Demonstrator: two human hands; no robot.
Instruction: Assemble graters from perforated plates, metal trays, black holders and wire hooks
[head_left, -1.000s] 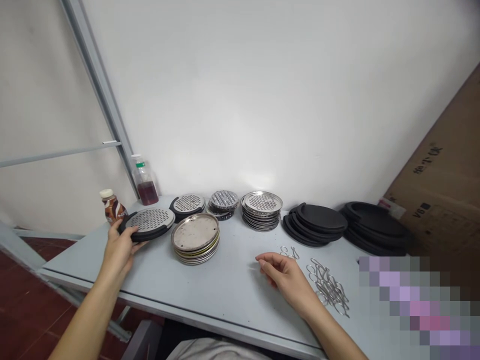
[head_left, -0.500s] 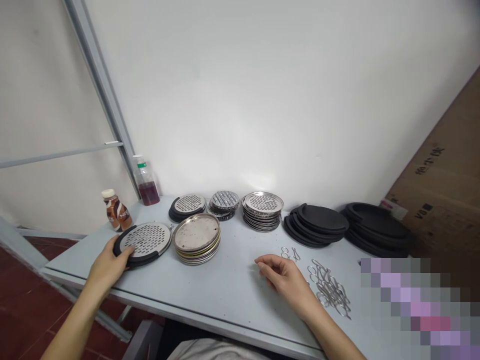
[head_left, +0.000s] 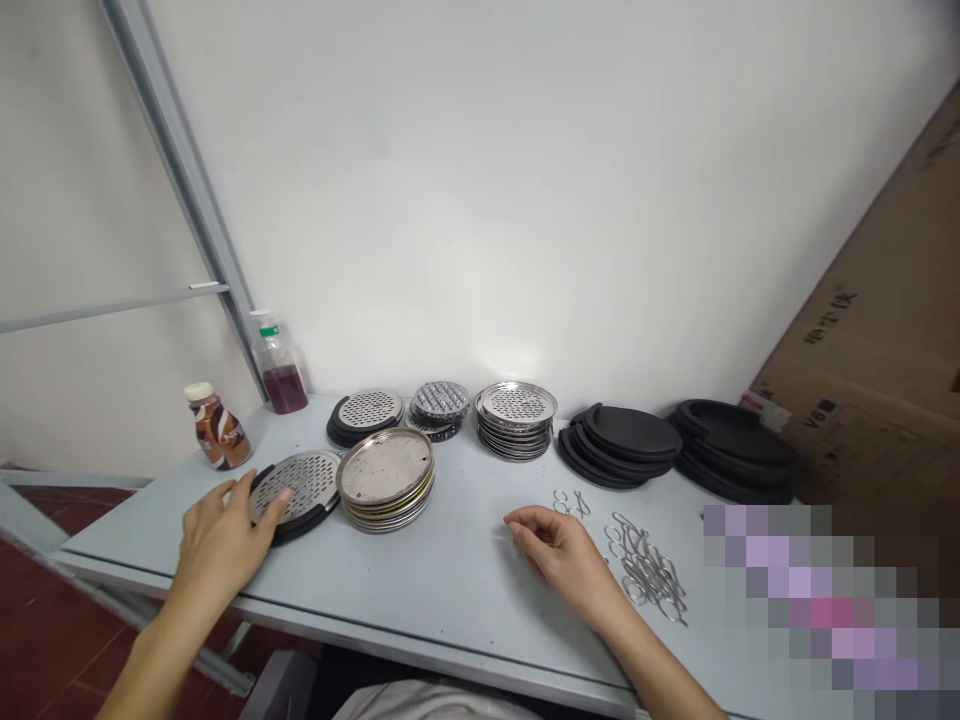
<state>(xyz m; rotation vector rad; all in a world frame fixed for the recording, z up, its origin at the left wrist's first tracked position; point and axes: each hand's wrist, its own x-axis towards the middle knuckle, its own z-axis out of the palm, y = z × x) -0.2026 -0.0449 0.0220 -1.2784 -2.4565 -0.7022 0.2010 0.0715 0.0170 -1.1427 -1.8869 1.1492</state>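
A perforated steel grater plate with a black rim (head_left: pixel 296 488) lies flat on the grey table (head_left: pixel 435 590) — the left hand (head_left: pixel 221 545) rests on it, fingers spread, not clamped. A stack of steel plates (head_left: pixel 386 480) sits just right of that hand; the right hand (head_left: pixel 555 550), loosely curled and empty, lies just left of a pile of wire clips (head_left: pixel 645 565).

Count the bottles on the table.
2: a clear plastic bottle with dark red liquid, by the wall, and a brown-labelled bottle at the left end of the table. None look hidden.

Cardbd box (head_left: pixel 862 330): "V8"/"V6"; Chinese print blurry.
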